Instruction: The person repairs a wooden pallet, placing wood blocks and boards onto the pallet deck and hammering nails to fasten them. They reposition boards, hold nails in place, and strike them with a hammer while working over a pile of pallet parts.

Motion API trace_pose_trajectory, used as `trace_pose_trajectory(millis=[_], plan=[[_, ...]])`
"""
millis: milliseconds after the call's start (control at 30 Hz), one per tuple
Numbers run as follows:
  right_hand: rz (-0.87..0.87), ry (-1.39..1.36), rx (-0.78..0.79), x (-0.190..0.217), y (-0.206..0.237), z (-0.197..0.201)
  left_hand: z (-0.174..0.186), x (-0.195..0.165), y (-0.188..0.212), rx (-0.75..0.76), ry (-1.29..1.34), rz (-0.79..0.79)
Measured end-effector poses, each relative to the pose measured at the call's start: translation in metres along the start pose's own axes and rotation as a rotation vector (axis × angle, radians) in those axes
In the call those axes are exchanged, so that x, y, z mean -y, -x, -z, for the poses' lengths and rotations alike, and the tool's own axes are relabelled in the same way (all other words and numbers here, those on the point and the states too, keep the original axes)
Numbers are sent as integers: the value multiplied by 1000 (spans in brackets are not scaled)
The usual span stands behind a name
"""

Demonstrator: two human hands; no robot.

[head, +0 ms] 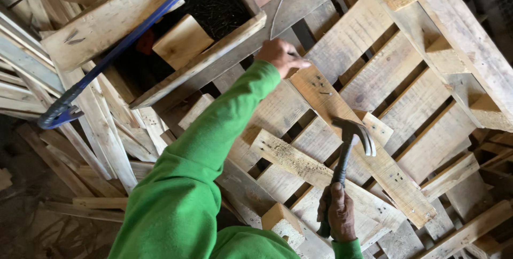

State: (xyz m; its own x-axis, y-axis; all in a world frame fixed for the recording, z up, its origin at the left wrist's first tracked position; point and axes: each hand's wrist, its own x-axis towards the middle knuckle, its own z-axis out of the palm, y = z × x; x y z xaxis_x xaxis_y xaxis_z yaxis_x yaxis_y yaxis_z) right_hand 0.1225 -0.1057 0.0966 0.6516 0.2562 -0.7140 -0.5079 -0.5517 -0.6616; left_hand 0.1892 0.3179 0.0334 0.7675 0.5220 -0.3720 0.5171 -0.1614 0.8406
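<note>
My right hand [337,213] grips the dark handle of a claw hammer [350,141] at the lower middle, with the steel head raised over a diagonal plank [374,157]. That plank lies across a wooden pallet [422,93]. My left hand [282,56], at the end of a green sleeve, reaches to the plank's upper end. Its fingertips are pinched together on a small nail against the wood, and the nail itself is barely visible. A few nail heads [320,85] show in the plank just below that hand.
A wooden crate [214,58] with a dark heap of nails inside stands at the upper left, with a loose wood block [183,41] in it. A long blue pry bar [123,45] lies across it. Loose slats [101,125] pile up on the left. A small block [282,224] sits near my right wrist.
</note>
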Motion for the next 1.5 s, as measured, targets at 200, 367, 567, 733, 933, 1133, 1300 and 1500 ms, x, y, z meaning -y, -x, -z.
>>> trace_pose_trajectory(millis=[200, 367, 567, 733, 933, 1133, 1300, 1500], plan=[[9, 17, 7, 3, 1, 0, -13, -6, 16, 39, -61, -16], [51, 52, 12, -10, -3, 2, -19, -14, 24, -31, -194, 18], [51, 4, 19, -21, -9, 4, -33, -33, 12, -59, -402, 160], [103, 189, -25, -17, -4, 10, -72, -29, 17, -566, -508, -43], [530, 882, -86, 2, -9, 16, -84, -26, 12, -587, -549, 13], [788, 1230, -5, 39, -53, 27, -81, -31, 16, -686, -521, -12], [666, 1228, 3, 43, -53, 34, -80, -33, 16, -721, -488, -30], [771, 963, -66, 26, -18, 23, -78, -35, 16, -760, -482, -59]])
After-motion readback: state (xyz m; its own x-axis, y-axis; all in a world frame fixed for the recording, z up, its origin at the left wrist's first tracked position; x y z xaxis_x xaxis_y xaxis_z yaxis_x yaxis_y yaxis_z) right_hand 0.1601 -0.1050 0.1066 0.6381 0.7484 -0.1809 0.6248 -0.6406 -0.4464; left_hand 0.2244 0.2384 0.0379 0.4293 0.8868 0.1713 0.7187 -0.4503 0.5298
